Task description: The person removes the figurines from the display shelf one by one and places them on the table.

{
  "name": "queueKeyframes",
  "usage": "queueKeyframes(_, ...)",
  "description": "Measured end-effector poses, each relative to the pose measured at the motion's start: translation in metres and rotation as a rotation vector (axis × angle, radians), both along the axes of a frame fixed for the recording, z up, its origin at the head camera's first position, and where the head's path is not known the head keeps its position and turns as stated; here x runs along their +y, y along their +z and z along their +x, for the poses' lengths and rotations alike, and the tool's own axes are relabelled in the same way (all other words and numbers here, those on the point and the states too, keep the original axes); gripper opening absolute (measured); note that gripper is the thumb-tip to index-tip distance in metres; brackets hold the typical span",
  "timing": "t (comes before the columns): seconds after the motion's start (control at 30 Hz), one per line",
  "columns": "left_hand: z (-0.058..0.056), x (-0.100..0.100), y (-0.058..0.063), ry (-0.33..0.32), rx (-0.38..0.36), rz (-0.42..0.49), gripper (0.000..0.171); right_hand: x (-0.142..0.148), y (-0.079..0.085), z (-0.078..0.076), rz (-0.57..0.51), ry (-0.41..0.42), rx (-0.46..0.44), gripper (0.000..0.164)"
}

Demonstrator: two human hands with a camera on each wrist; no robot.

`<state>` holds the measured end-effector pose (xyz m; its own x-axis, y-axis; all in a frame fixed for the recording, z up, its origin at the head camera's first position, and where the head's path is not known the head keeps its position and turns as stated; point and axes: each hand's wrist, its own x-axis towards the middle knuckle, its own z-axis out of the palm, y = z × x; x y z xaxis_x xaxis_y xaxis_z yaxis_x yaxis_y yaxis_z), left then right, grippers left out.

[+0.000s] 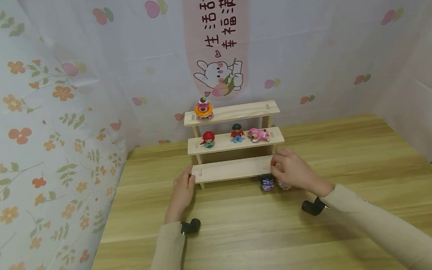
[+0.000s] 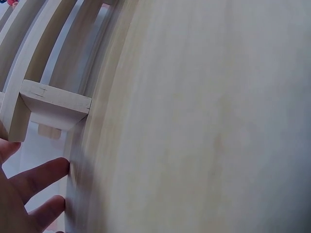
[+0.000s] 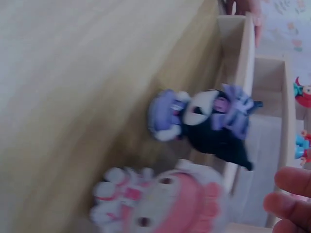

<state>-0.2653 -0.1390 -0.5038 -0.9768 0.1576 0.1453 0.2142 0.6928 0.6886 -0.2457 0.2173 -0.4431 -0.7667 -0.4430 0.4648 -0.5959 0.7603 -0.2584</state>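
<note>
Wooden shelving (image 1: 228, 170) met the spread-fingered left hand (image 1: 182, 192) at its left end, while a purple doll (image 3: 204, 124) and pink doll (image 3: 165, 204) before its right end risked toppling if bumped by the right hand (image 1: 293, 171), whose grip was unclear.

Wood-grain counter (image 1: 240, 240), with a pale wooden shelf (image 1: 234, 170) standing on it, three steps climbing toward the back. Top step (image 1: 241, 112) has a bear (image 1: 203, 108) sitting near the left end. Middle step (image 1: 222, 142)'s busier: a redhead (image 1: 208, 139) over toward the left, a capped figure (image 1: 237, 134) around the middle, then a pink figure (image 1: 259, 135) lying down just beside that one. Right on the counter, near the bottom step (image 1: 219, 172)'s front edge and toward its right end, a purple figure (image 1: 267, 183) and a pink-and-white figure (image 3: 163, 204) stand close together.
</note>
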Motion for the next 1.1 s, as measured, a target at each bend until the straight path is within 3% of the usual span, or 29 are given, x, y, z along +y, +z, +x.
queueKeyframes(0.3,-0.001,-0.003,0.003,-0.004,-0.051,0.007,0.047,-0.017,0.032,-0.027,0.02,0.019,0.077,0.012)
queueKeyframes(0.5,-0.002,-0.003,0.003,-0.002,-0.036,0.02,0.046,-0.032,0.055,-0.044,-0.004,0.052,0.052,0.01)
queueKeyframes(0.7,-0.001,-0.003,0.002,0.011,-0.048,0.032,0.046,-0.046,0.08,-0.062,0.018,0.073,0.09,0.012)
queueKeyframes(0.9,-0.002,-0.004,0.002,0.011,-0.036,0.042,0.046,-0.063,0.105,-0.084,-0.032,0.028,-0.016,0.014)
queueKeyframes(1.1,-0.001,-0.003,0.001,0.012,-0.059,0.04,0.047,-0.081,0.116,-0.105,-0.046,-0.002,-0.082,0.017)
